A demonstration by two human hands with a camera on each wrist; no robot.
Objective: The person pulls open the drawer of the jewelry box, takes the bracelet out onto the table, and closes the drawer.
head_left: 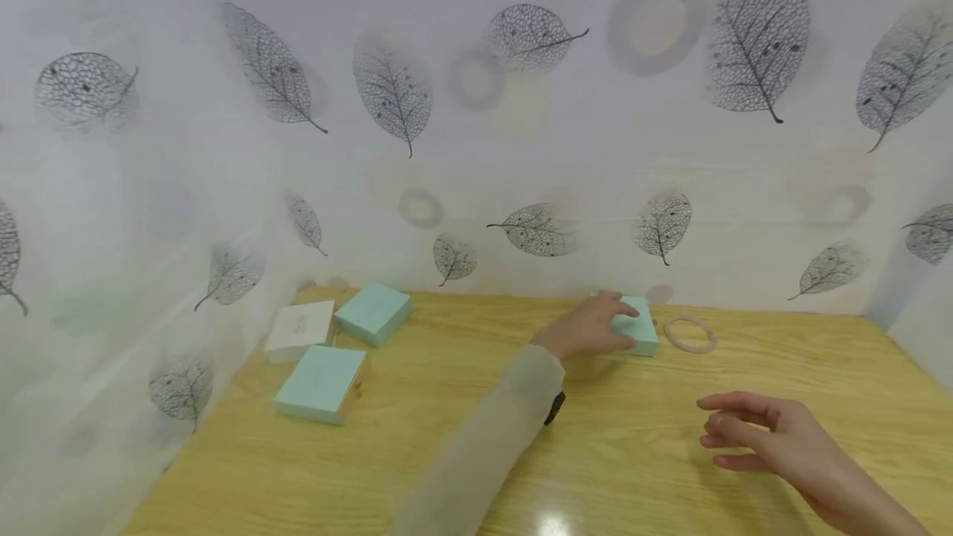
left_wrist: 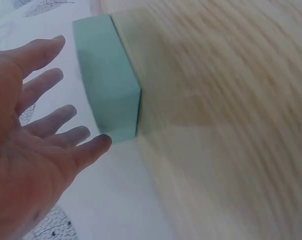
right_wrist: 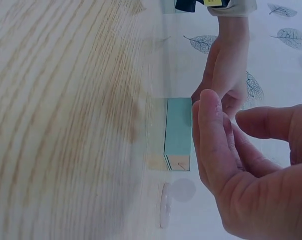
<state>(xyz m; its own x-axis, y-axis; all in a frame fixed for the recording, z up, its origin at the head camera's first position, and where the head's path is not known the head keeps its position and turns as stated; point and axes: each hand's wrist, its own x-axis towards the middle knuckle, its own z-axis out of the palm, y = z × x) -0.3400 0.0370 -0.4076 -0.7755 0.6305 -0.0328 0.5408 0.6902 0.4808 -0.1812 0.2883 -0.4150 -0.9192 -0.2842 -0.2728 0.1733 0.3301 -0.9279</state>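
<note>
At the back of the table lies a mint-green box [head_left: 636,327], and my left hand [head_left: 596,327] is over its left side. In the left wrist view the fingers of that hand are spread beside the box [left_wrist: 108,75]. The little fingertip overlaps the box's corner; whether it touches cannot be told. My right hand [head_left: 778,445] hovers over the front right of the table, loosely bent and holding nothing. Just right of the box is a pale ring [head_left: 690,333], seen edge-on in the right wrist view.
On the left of the wooden table [head_left: 476,453] lie a white box [head_left: 300,327] and two more mint-green boxes, one behind [head_left: 374,311] and one in front [head_left: 322,379]. A leaf-patterned white sheet [head_left: 476,172] rises along the table's back and sides.
</note>
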